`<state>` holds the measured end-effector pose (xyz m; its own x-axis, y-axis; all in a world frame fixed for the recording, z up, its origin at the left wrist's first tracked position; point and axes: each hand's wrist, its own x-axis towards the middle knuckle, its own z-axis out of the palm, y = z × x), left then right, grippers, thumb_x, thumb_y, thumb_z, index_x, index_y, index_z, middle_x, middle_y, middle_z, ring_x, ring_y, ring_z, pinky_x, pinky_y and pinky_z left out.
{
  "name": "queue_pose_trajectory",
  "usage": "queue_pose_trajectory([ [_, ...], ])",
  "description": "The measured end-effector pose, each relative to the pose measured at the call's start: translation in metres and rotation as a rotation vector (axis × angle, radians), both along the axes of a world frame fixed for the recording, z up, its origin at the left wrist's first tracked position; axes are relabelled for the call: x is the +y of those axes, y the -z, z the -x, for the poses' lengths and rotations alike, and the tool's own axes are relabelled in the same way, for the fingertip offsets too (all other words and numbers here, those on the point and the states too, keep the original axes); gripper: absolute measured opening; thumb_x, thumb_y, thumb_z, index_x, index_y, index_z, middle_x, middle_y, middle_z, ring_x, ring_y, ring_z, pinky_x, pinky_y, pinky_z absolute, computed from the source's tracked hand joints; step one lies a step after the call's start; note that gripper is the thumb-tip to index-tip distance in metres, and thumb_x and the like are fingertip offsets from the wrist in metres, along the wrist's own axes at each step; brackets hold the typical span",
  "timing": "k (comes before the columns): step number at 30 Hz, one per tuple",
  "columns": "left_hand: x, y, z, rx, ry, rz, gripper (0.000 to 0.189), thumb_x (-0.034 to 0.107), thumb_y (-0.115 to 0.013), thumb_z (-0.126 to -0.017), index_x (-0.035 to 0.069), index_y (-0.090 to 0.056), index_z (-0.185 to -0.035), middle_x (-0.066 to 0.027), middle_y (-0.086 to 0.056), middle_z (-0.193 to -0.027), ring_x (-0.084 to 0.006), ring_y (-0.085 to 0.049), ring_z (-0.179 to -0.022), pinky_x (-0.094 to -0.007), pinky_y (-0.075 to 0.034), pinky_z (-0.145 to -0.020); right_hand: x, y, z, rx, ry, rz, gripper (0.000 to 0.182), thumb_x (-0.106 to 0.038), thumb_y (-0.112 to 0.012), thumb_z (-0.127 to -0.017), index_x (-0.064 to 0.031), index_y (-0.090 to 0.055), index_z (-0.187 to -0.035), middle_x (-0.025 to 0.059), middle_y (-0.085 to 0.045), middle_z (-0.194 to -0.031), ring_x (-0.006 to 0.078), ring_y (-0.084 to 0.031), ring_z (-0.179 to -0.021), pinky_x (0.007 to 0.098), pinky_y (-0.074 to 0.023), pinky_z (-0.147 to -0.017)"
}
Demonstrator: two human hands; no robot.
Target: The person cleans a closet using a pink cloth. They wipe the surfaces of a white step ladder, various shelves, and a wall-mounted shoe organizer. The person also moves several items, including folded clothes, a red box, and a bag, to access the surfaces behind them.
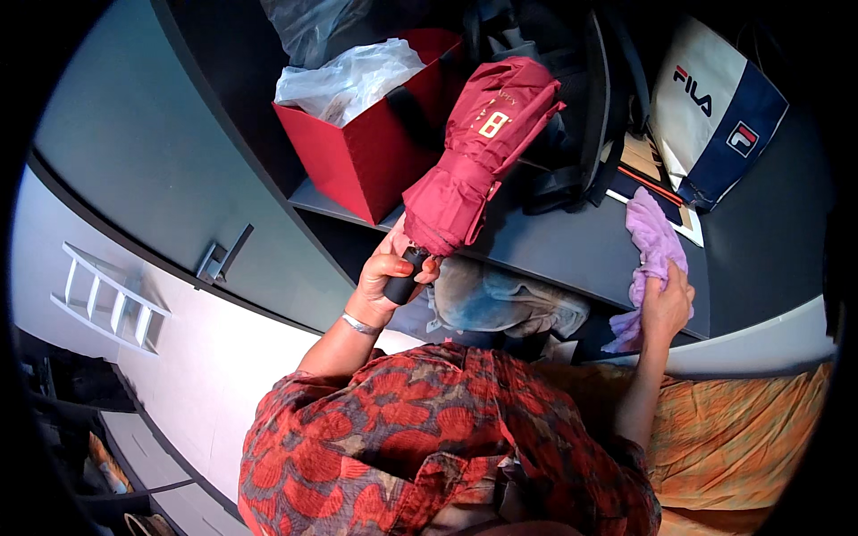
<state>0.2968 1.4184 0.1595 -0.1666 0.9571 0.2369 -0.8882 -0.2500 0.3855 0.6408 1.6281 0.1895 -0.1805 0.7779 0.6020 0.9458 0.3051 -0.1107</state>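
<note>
My left hand (392,271) grips the black handle of a folded red umbrella (469,157). The umbrella tilts up to the right, its strap wrapped around the canopy and gold print near the top. In my right hand (667,301) is a crumpled lilac cloth (653,241). The cloth hangs over the front edge of a dark grey shelf (556,234), at the right. Behind the umbrella, on the same shelf, stands a red gift bag (328,161) with a white plastic bag (348,77) bulging from its top.
A black backpack (570,134) sits at the back of the shelf. Right of it are flat packets or booklets (653,171) and a FILA paper bag (704,114). Folded cloth (503,295) lies in the lower compartment. A grey door (167,154) with a handle stands at the left.
</note>
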Motion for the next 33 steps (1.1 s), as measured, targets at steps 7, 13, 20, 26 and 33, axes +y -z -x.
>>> queue_pose_trajectory([
  [7,0.0,-0.034,-0.019,0.442,-0.396,0.262,0.086,-0.004,-0.054,-0.06,0.006,-0.023,-0.139,-0.0186,-0.057,-0.092,-0.0204,-0.055,-0.065,-0.0281,-0.044,-0.058,0.002,0.002,-0.002,0.04,-0.023,-0.008,0.035,-0.026,-0.056,-0.079,-0.0093,-0.06,-0.109,0.0113,-0.059,-0.108,0.0337,-0.052,-0.097,0.0408,-0.0435,-0.082],
  [13,0.006,-0.046,-0.01,0.854,-0.52,0.396,0.082,-0.014,-0.054,-0.066,-0.001,-0.021,-0.14,-0.0151,-0.06,-0.094,-0.0179,-0.062,-0.077,-0.0263,-0.049,-0.062,-0.001,0.0,0.002,0.053,-0.029,-0.022,0.034,-0.024,-0.056,-0.078,-0.0103,-0.06,-0.109,0.0105,-0.059,-0.107,0.0332,-0.052,-0.095,0.0406,-0.0435,-0.082],
  [20,0.119,-0.063,0.024,1.045,-0.62,0.355,0.075,-0.008,-0.056,-0.067,-0.008,-0.026,-0.136,-0.0109,-0.06,-0.084,-0.0138,-0.055,-0.065,-0.0248,-0.045,-0.059,-0.001,0.003,-0.003,0.056,-0.042,-0.011,0.035,-0.026,-0.055,-0.078,-0.0124,-0.06,-0.11,0.0084,-0.059,-0.108,0.0326,-0.052,-0.096,0.0403,-0.0437,-0.082],
  [26,0.212,-0.052,0.071,1.325,-0.793,0.394,0.075,-0.004,-0.06,-0.066,-0.007,-0.03,-0.135,-0.012,-0.061,-0.081,-0.0175,-0.057,-0.066,-0.0273,-0.047,-0.062,0.006,0.008,-0.004,0.046,-0.048,-0.021,0.037,-0.027,-0.055,-0.078,-0.0126,-0.059,-0.111,0.0078,-0.059,-0.108,0.0326,-0.052,-0.095,0.0405,-0.044,-0.081],
  [33,0.191,-0.055,0.039,1.515,-0.785,0.676,0.073,0.015,-0.062,-0.074,0.002,-0.029,-0.138,-0.0277,-0.045,-0.127,-0.035,-0.044,-0.121,-0.034,-0.035,-0.1,0.014,0.002,-0.012,0.038,-0.126,0.031,0.046,-0.025,-0.056,-0.076,-0.0131,-0.054,-0.12,0.0121,-0.053,-0.121,0.0346,-0.049,-0.107,0.0409,-0.0385,-0.093],
])
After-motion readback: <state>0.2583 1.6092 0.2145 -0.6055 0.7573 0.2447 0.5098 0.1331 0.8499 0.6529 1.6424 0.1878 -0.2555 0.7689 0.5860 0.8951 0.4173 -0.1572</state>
